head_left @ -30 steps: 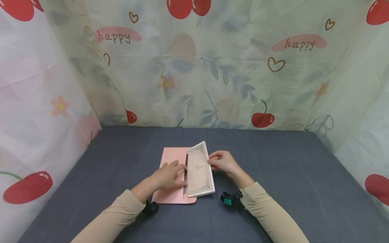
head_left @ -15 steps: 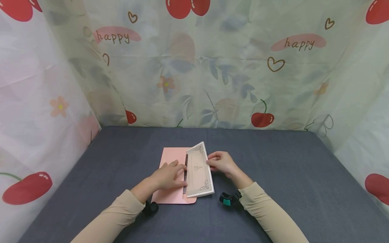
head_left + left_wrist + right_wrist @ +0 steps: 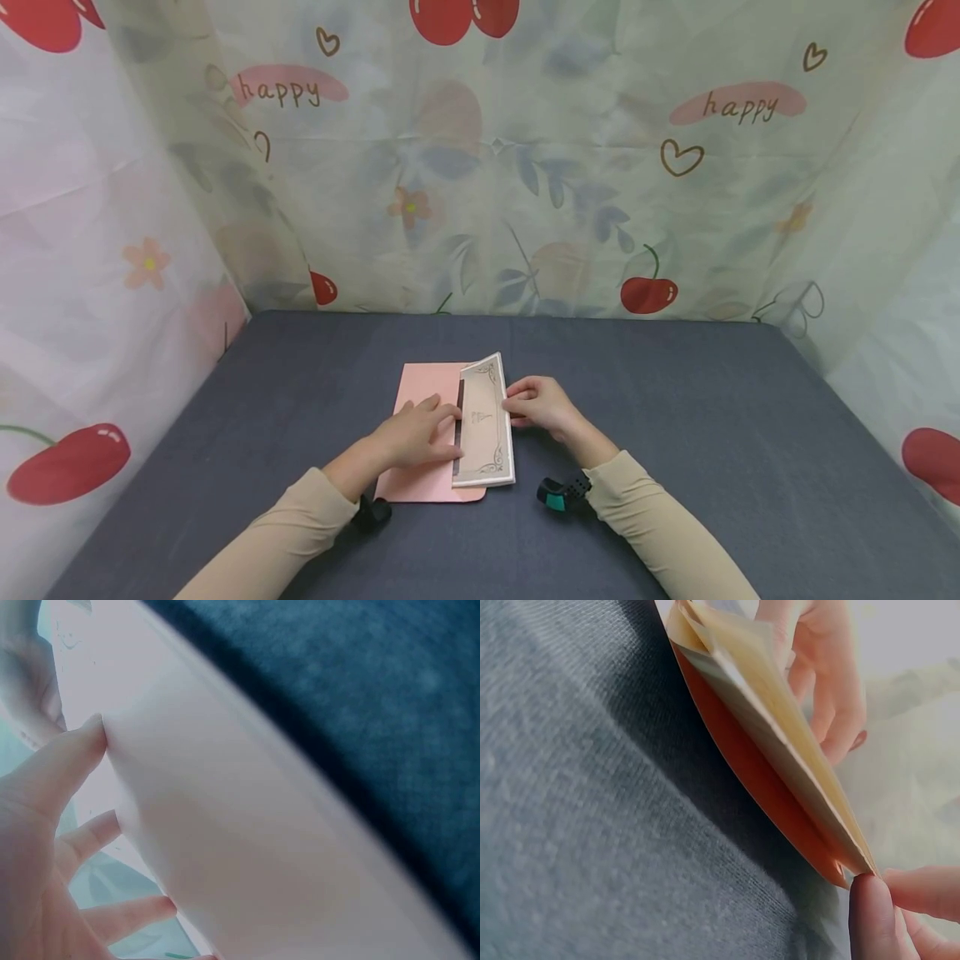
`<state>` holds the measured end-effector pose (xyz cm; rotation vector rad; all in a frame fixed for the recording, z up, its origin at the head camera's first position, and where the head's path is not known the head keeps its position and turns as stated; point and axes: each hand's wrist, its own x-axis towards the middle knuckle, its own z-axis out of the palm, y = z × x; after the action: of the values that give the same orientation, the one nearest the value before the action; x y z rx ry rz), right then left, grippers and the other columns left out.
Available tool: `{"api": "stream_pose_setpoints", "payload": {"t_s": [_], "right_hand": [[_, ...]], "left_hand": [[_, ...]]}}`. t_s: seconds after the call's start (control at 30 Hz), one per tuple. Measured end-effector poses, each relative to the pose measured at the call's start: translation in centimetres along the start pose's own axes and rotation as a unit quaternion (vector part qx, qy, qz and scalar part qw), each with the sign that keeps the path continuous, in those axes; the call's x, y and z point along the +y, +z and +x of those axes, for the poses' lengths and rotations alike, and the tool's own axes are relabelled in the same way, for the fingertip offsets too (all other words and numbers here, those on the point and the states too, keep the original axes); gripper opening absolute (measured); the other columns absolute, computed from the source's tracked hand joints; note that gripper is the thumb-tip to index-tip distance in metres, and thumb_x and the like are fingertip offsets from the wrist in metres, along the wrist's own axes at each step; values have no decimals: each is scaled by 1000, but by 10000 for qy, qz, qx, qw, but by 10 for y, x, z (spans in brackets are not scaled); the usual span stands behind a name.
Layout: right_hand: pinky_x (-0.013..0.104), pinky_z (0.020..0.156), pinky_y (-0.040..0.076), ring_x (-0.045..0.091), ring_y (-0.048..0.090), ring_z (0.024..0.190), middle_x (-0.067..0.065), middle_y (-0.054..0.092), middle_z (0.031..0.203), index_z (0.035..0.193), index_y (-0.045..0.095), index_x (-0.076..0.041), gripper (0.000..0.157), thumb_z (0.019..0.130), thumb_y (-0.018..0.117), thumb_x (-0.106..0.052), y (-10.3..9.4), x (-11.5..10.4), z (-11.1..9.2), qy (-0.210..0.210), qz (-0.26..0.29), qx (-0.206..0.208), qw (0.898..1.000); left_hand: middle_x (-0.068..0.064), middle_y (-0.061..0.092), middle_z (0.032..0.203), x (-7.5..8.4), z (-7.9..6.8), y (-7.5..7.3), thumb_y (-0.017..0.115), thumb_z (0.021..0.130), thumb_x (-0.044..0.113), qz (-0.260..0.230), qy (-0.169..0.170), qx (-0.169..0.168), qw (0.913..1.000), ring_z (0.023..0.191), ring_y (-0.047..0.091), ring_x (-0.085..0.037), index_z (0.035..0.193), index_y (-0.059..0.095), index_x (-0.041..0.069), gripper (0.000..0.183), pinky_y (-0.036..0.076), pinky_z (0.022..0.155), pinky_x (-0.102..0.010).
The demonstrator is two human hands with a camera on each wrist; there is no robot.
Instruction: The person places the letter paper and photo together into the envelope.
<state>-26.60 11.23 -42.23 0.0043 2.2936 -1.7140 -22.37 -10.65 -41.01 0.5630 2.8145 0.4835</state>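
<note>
A pink envelope (image 3: 427, 383) lies flat at the middle of the table. Over its right side stands a cream folded card (image 3: 482, 425) with scroll ornaments and a white border, slightly tilted. My left hand (image 3: 420, 433) rests on the envelope, fingers spread, with fingertips right at the dark strip beside the card. In the left wrist view those fingertips meet the edge of the pale envelope surface (image 3: 232, 832). The right hand (image 3: 546, 408) pinches the card's right edge between thumb and finger. The right wrist view shows the card's layers (image 3: 780, 742) above an orange-pink flap (image 3: 742, 780).
Dark grey cloth (image 3: 675, 400) covers the table around the envelope. A printed curtain (image 3: 495, 233) with cherries and "happy" lettering hangs behind and at both sides. Dark wrist straps (image 3: 558, 493) sit beneath the sleeves.
The right hand has moved a little to the left, bringing the card's right edge with it over the envelope. The left hand and the envelope have stayed in place.
</note>
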Motion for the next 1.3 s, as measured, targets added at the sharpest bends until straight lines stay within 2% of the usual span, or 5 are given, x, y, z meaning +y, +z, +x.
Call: {"api": "stream_pose_setpoints", "payload": {"t_s": [0.43,0.87,1.03,1.3], "right_hand": [[21,53,52,5,58,56,8,68,77,101,58,8,23,82,66,-2,6,-1,-2,-86,-188,-15,9998],[23,53,54,6,59,53,15,70,79,98,60,8,19,81,66,1,18,0,-2,-398,-350,84,9986],[24,55,55,6,60,54,19,70,83,99,59,9,19,82,65,2,22,0,-2,-434,-361,78,9984],[24,54,55,6,60,52,18,71,82,99,59,9,20,81,65,2,26,-3,-3,-386,-311,52,9988]], "left_hand": [[-21,39,145,0,-1,1,65,83,47,54,70,0,10000,132,41,-39,125,53,22,51,21,113,-56],[-21,38,145,0,-1,0,65,83,47,30,72,15,10000,131,41,-40,125,53,22,50,22,111,-58],[-22,38,145,0,-1,0,65,83,47,-24,63,7,10000,131,41,-39,125,53,22,50,22,112,-57],[-22,39,144,0,-1,0,66,83,46,-18,71,25,10000,131,41,-39,124,53,22,49,22,112,-57]]}}
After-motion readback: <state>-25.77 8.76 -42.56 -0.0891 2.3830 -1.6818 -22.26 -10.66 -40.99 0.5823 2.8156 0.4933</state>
